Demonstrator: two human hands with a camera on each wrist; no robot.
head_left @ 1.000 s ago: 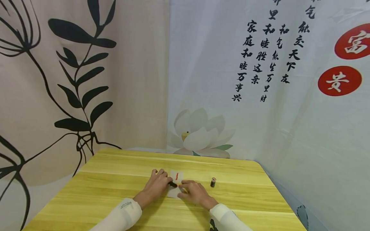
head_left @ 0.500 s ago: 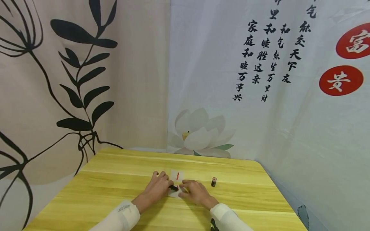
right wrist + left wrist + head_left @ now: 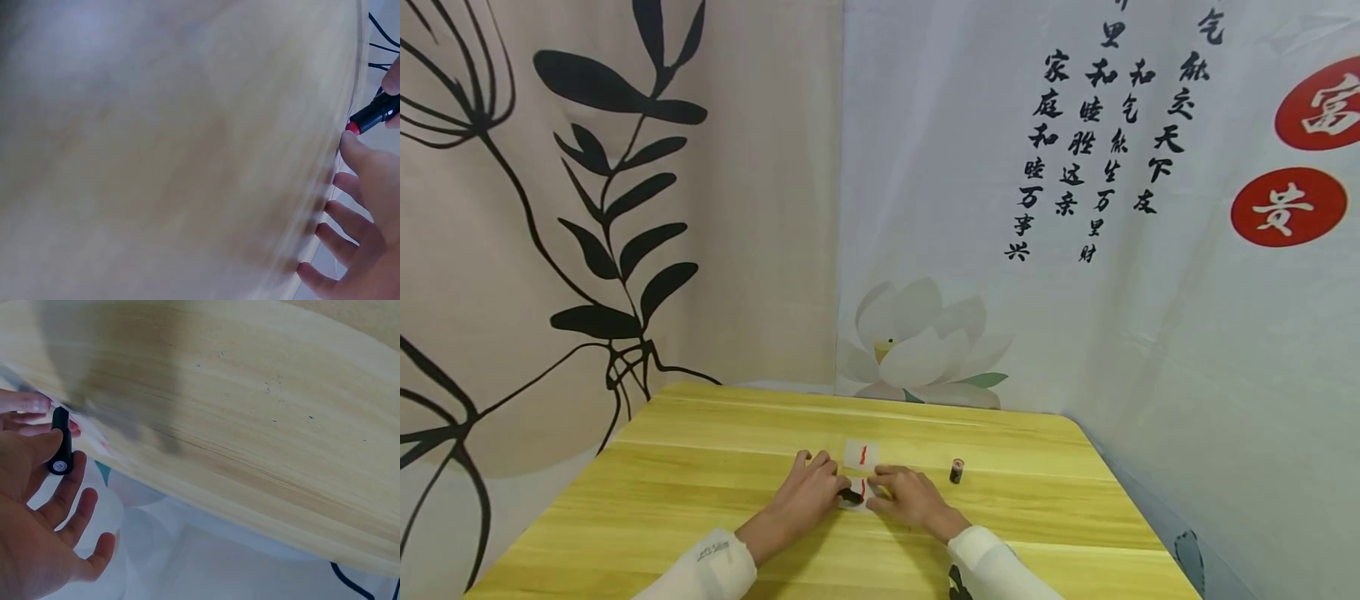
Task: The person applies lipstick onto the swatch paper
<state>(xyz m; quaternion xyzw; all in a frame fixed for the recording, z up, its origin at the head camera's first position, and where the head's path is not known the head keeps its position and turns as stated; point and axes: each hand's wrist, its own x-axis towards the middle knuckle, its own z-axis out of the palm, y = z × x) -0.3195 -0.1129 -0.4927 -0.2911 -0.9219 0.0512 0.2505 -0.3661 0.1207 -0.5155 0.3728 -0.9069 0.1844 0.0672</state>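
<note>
1. Nearest the person, white sleeves (image 3: 711,573) run up the worktop (image 3: 737,437) towards two bare hands.
2. The left hand (image 3: 802,497) has its grip clamped on a black stick (image 3: 851,497), thumb and forefinger pinching it, the other fingers apart. That light pinch could, I'd guess, let it roll under a harder push.
3. The right hand (image 3: 912,498) holds nothing I can see; its bent fingers are a little apart, fingertips at the lower slip's right edge. Its thumb is so near the stick's red tip (image 3: 353,127) that I can't tell if they touch; a slip could stain it.
4. The lower slip (image 3: 855,483) lies beneath the stick, bearing a red line (image 3: 863,489). Uneven pressure might skew or crease it; a dragged finger might smear it.
5. A dark cylinder (image 3: 957,471) stands upright to the right; a careless right elbow or wrist could topple it.
6. Farther off lies the upper slip (image 3: 852,455), red-marked too; brushing knuckles might smudge it.
</note>
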